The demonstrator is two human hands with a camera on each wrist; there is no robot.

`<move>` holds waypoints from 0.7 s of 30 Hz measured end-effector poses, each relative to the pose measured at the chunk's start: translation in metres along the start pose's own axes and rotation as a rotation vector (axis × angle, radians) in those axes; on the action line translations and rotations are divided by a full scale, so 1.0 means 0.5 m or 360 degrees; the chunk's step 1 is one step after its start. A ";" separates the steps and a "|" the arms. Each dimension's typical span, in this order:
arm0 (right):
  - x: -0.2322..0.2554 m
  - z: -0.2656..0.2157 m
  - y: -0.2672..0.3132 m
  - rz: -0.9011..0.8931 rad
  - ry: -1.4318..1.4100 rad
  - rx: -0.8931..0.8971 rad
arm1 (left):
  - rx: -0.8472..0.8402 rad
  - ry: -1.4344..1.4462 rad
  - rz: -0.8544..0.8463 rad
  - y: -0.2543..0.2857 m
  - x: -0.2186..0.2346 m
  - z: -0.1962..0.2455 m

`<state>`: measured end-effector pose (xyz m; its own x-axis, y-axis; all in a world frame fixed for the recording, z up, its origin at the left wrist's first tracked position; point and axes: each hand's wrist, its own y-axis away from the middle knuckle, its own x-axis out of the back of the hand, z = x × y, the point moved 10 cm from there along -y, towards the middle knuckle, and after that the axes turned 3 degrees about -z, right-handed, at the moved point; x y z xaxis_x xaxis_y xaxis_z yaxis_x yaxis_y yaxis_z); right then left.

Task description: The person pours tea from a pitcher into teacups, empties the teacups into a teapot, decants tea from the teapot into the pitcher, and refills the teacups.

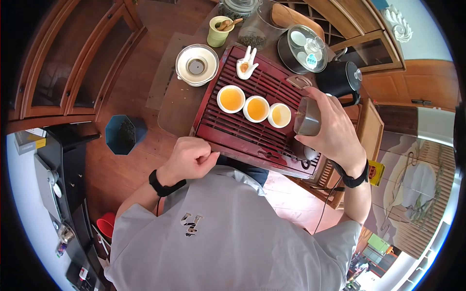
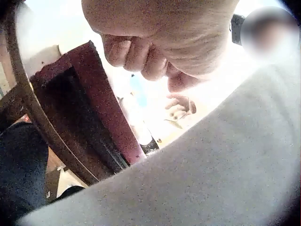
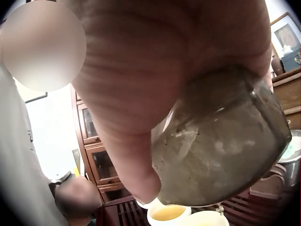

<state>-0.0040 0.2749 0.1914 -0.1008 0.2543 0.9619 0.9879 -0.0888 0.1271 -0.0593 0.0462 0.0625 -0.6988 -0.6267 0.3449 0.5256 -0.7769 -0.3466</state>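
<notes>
Head view: red slatted tea tray (image 1: 228,127) on a wooden table, person seated at its near edge. Three white cups (image 1: 256,108) stand in a row on the tray, all three holding amber tea to roughly the same level.

Right hand (image 1: 330,128) over the tray's right end, fingers and thumb wrapped round a glass pitcher (image 1: 307,116). Pitcher is lifted off the tray and tipped, mouth toward the rightmost cup (image 1: 280,115), just beside it. No stream of tea visible from here. Right wrist view shows the pitcher (image 3: 221,141) from below, thumb clamped on its side; glass looks murky and near empty, though how much tea remains I cannot tell.

Left hand (image 1: 188,158) rests at the tray's near left corner, fingers curled into a loose fist, holding nothing. Left wrist view confirms: knuckles (image 2: 136,52) folded, nothing between them.

Beyond the tray's far edge: white strainer bowl (image 1: 197,65), green cup (image 1: 219,31) with wooden scoops, glass-lidded pot (image 1: 303,47), black kettle (image 1: 340,78). A small white hand-shaped rest (image 1: 246,64) sits on the tray's far side.

Judgement: pouring looks done or in its last drops; all cups filled. Left to do, likely: setting the pitcher down on the tray, then serving.
</notes>
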 end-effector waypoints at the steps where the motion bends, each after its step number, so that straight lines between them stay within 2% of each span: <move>1: -0.001 -0.007 -0.004 0.0004 0.0095 0.0035 | -0.0038 -0.0036 -0.0047 0.005 0.005 0.011; 6: -0.029 -0.033 -0.017 -0.0080 0.0227 0.0166 | 0.0025 -0.0075 -0.0187 0.064 0.030 0.019; 9: -0.041 -0.018 -0.017 -0.0061 0.0121 0.0129 | 0.0448 -0.0155 -0.0437 0.145 0.016 -0.058; 10: -0.042 -0.009 -0.016 -0.0031 0.0002 0.0087 | 0.0447 -0.0158 -0.0440 0.178 0.014 -0.079; 11: -0.047 -0.009 -0.016 -0.0027 -0.0001 0.0085 | 0.0653 -0.0228 -0.0406 0.222 0.017 -0.132; 12: -0.038 0.009 -0.014 0.0085 -0.0274 -0.0037 | 0.0857 -0.0297 -0.0372 0.269 0.022 -0.182; 13: -0.033 0.030 -0.009 0.0201 -0.0545 -0.0161 | 0.0849 -0.0299 -0.0380 0.300 0.017 -0.201; 14: -0.040 0.034 -0.006 0.0208 -0.0547 -0.0174 | 0.1092 -0.0277 -0.0245 0.347 0.033 -0.241; 15: -0.033 0.048 -0.001 0.0343 -0.0632 -0.0215 | 0.1335 -0.0253 -0.0108 0.409 0.045 -0.282; 16: -0.028 0.063 0.004 0.0480 -0.0717 -0.0254 | 0.1331 -0.0255 -0.0119 0.475 0.039 -0.321; 18: -0.041 0.074 -0.003 0.0582 -0.0882 -0.0254 | 0.0980 -0.0650 -0.0323 0.584 0.017 -0.358; 19: -0.035 0.078 -0.003 0.0700 -0.0752 -0.0278 | 0.0969 -0.0652 -0.0339 0.612 0.005 -0.354; 21: -0.027 0.077 -0.009 0.0854 -0.0648 -0.0335 | 0.1382 -0.0826 -0.0850 0.701 -0.034 -0.387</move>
